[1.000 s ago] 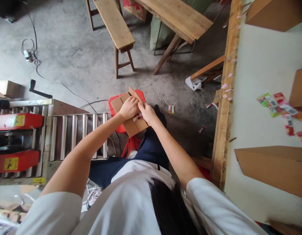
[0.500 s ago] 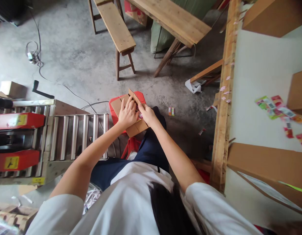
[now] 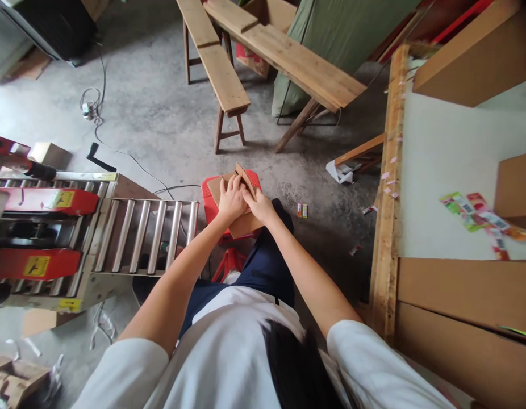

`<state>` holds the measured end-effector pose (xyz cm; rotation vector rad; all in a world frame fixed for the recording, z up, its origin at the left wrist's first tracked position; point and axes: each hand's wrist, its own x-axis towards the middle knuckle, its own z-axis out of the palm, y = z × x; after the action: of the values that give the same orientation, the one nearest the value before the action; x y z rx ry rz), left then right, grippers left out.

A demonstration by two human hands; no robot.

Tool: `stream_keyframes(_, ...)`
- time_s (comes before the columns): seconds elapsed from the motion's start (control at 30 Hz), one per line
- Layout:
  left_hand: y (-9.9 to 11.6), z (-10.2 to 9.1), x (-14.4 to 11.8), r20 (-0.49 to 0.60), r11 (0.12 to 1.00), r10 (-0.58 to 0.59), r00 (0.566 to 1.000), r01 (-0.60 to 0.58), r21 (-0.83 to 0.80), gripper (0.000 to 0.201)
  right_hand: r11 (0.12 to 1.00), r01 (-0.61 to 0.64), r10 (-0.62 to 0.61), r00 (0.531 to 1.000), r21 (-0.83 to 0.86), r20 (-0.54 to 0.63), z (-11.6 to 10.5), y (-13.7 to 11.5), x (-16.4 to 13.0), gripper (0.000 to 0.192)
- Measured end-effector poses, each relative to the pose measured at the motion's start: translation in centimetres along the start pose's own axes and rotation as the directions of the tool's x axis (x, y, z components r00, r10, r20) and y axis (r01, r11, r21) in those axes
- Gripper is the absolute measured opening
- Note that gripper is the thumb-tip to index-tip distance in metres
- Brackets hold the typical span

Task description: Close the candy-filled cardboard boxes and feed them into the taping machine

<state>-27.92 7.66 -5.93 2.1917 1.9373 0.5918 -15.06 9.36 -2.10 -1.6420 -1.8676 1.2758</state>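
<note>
Head cam: I see both hands together on a small cardboard box over the lap. L hand lies flat on the flaps, R hand touches it, fingers pinching a raised flap. Box sits on a red stool. Roller conveyor just left, worktable at right w/ colored packets. Wooden bench farther off.

One small carton, two hands, one red stool, two wooden benches (trestle-legged), one roller conveyor.
</note>
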Motion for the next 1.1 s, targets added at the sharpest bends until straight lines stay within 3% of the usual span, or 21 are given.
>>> stream_keyframes(0.1,-1.2,0.2,-0.3,-0.171,0.957,-0.064,0.983,0.012,-0.29,0.032,0.998,0.008,-0.005,0.999,-0.056,0.051,0.3,-0.4,-0.8,0.06)
stream_keyframes(0.2,-2.6,0.4,-0.4,-0.311,0.751,-0.332,0.891,0.05,-0.659,0.03,0.956,0.087,-0.084,0.996,-0.28,0.024,2.9,-0.8,-2.5,0.077)
stream_keyframes(0.27,-3.6,0.1,-0.1,-0.29,0.533,-0.5,0.816,0.026,-0.846,0.026,0.859,0.099,-0.14,0.989,-0.503,-0.043,5.3,-1.0,-3.9,0.096)
stream_keyframes(0.3,-4.1,-0.2,0.0,-0.246,0.412,-0.548,0.799,0.002,-0.911,0.024,0.806,0.095,-0.16,0.985,-0.584,-0.061,6.3,-1.1,-4.5,0.107)
stream_keyframes(0.37,-4.9,-1.0,-0.4,-0.162,0.205,-0.61,0.776,-0.043,-0.978,0.021,0.753,0.106,-0.159,0.987,-0.649,-0.023,7.6,-1.1,-5.2,0.123)
stream_keyframes(0.4,-5.2,-1.2,-1.0,-0.139,0.15,-0.662,0.736,-0.052,-0.987,0.021,0.753,0.119,-0.143,0.99,-0.648,0.016,7.7,-1.1,-5.2,0.128)
stream_keyframes(0.5,-5.3,-0.6,-4.5,-0.011,0.087,-0.826,0.563,0.109,-0.99,0.024,0.791,0.125,-0.122,0.991,-0.599,0.046,5.9,-0.3,-3.9,0.125)
stream_keyframes(0.53,-4.9,0.2,-5.9,0.076,0.049,-0.838,0.54,0.212,-0.976,0.026,0.812,0.121,-0.127,0.992,-0.572,0.029,4.6,0.4,-3.2,0.121)
stream_keyframes(0.6,-3.1,2.5,-8.5,0.236,-0.032,-0.803,0.547,0.356,-0.934,0.033,0.872,0.147,-0.153,0.988,-0.467,0.026,1.6,2.4,-1.8,0.114)
stream_keyframes(0.67,-0.2,5.2,-10.0,0.343,-0.11,-0.752,0.564,0.405,-0.908,0.04,0.94,0.219,-0.205,0.976,-0.263,0.079,-1.3,5.3,-0.6,0.109)
stream_keyframes(0.7,1.4,6.3,-10.2,0.4,-0.172,-0.719,0.568,0.411,-0.895,0.044,0.958,0.258,-0.246,0.963,-0.125,0.107,-2.5,6.8,-0.2,0.107)
stream_keyframes(0.77,4.0,8.1,-9.6,0.546,-0.398,-0.616,0.567,0.374,-0.838,0.057,0.969,0.229,-0.237,0.968,0.091,0.088,-4.1,9.4,0.2,0.102)
stream_keyframes(0.83,5.0,8.7,-8.8,0.598,-0.53,-0.566,0.568,0.305,-0.791,0.066,0.971,0.172,-0.179,0.983,0.168,0.028,-4.5,10.5,0.0,0.104)
stream_keyframes(0.9,4.4,8.1,-9.1,0.575,-0.534,-0.586,0.571,0.261,-0.804,0.071,0.967,0.211,-0.212,0.977,0.139,-0.01,-4.0,9.2,-0.7,0.106)
stream_keyframes(0.97,2.5,6.2,-11.1,0.471,-0.431,-0.679,0.563,0.214,-0.877,0.077,0.93,0.361,-0.363,0.931,0.068,0.031,-2.4,5.5,-1.8,0.107)
stream_keyframes(1.03,0.0,3.2,-14.5,0.318,-0.262,-0.796,0.516,0.18,-0.948,0.081,0.84,0.542,-0.534,0.832,-0.014,0.15,0.4,0.0,-2.9,0.107)
stream_keyframes(1.1,-2.7,-0.4,-18.8,0.294,-0.166,-0.835,0.465,0.297,-0.94,0.076,0.736,0.664,-0.607,0.733,-0.13,0.308,4.5,-5.6,-4.0,0.107)
